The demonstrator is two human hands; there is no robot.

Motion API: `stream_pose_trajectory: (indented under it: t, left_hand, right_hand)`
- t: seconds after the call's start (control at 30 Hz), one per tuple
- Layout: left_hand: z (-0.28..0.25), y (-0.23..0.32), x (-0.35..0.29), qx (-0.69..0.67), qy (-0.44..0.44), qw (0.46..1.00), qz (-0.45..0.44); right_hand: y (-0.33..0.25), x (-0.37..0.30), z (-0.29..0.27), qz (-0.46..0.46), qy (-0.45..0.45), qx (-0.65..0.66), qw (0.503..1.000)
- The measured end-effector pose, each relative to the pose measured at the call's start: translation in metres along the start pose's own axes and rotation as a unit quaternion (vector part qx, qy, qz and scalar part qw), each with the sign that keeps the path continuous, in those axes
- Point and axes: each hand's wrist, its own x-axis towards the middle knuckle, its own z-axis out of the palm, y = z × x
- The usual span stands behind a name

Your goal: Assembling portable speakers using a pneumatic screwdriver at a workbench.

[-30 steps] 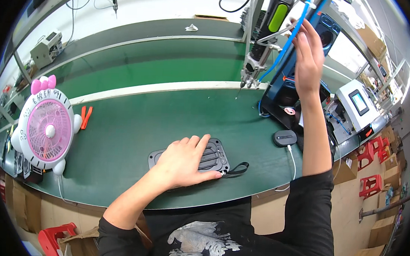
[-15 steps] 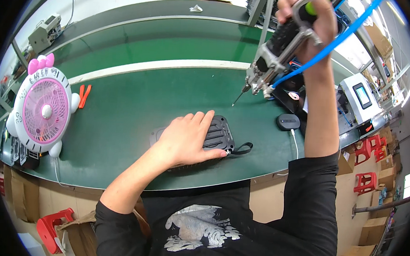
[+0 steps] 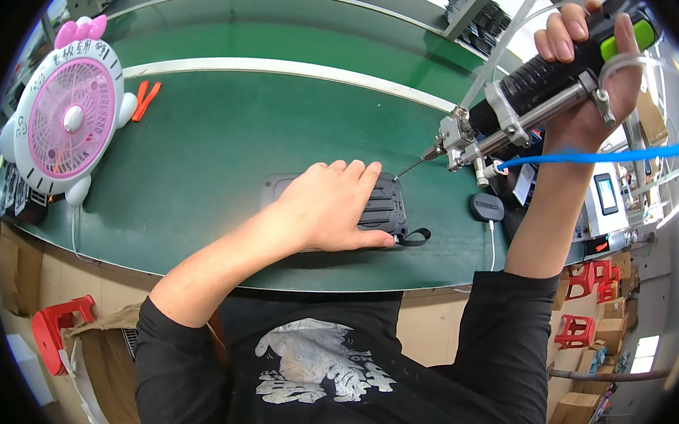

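My right hand (image 3: 603,88) is wrapped round the black and green grip of a power screwdriver (image 3: 526,91) with metal fittings and a blue hose. Its thin bit slants down to the left and ends at the far right corner of a dark ribbed device (image 3: 386,208), where it seems to touch. That device, a rounded casing with a short black wrist strap (image 3: 419,238), lies flat on the green bench. Across its middle rests my left hand (image 3: 328,207), fingers over the far side and thumb along the near edge, gripping it. My palm hides much of the casing.
A pink and white fan (image 3: 72,117) stands at the left, with orange-handled cutters (image 3: 146,100) beside it. Right of the device sits a small black box (image 3: 486,207) with a white cable. A white machine with a screen (image 3: 606,194) is at the far right. The green bench (image 3: 187,181) has a pale rail behind.
The screwdriver has come down, its bit moving from above the bench onto the device's far right corner. My left hand still holds the device. The whole view has shifted slightly.
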Motion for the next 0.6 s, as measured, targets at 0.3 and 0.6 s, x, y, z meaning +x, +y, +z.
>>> stream_pose_trajectory:
  t: [0.3, 0.6]
  left_hand:
    - [-0.001, 0.002, 0.000, 0.003, -0.002, 1.000, -0.005]
    - [-0.002, 0.001, 0.000, -0.036, -0.018, 0.999, -0.011]
  right_hand:
    - [-0.006, -0.012, -0.020, 0.085, -0.126, 0.023, 0.988]
    - [0.019, -0.042, -0.005, 0.125, -0.085, 0.029, 0.988]
